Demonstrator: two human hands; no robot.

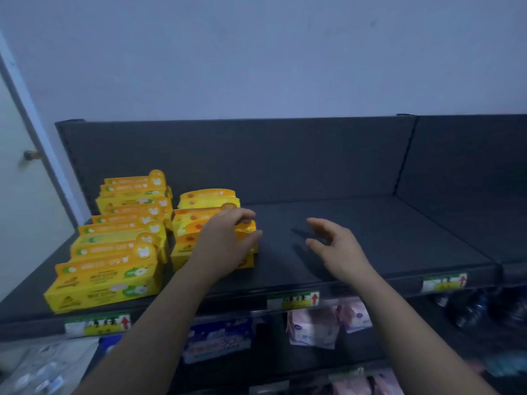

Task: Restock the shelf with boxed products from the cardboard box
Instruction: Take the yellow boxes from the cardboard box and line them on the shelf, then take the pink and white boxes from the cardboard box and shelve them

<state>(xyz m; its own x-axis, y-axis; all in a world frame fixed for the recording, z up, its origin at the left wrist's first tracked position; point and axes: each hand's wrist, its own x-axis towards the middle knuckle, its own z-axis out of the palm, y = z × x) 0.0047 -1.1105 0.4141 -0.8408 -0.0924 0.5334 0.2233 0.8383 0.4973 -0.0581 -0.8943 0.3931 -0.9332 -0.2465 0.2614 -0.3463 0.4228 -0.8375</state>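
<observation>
Two rows of yellow boxed products stand on the dark top shelf [370, 238], both toward its left end and running from the front edge to the back panel. The left row [114, 246] holds about eight boxes with green apple artwork and a rounded white tooth emblem at each upper right corner; the exact count is uncertain because the rear boxes overlap. The right row [205, 212] holds about five boxes with orange-red fruit artwork, several partly covered by the hand. All the boxes are long, low cartons with a raised header card; their printing is too blurred to read.

The left hand [225, 246] lies over the front of the right row, fingers curled around the front orange-marked box [245, 260], thumb at its right end, gripping it. The right hand [339, 249] hovers above the bare middle of the shelf, fingers spread and slightly bent, holding nothing and well apart from the boxes.

Three price tags [97, 323] with red arrows are fixed along the shelf's front edge: left, centre and right. Beneath it, one blue packet [216, 340] and two pinkish packets [313, 326] hang on the lower tier, their lettering unreadable. Dark objects at the lower right cannot be made out. The cardboard box does not appear in the view.
</observation>
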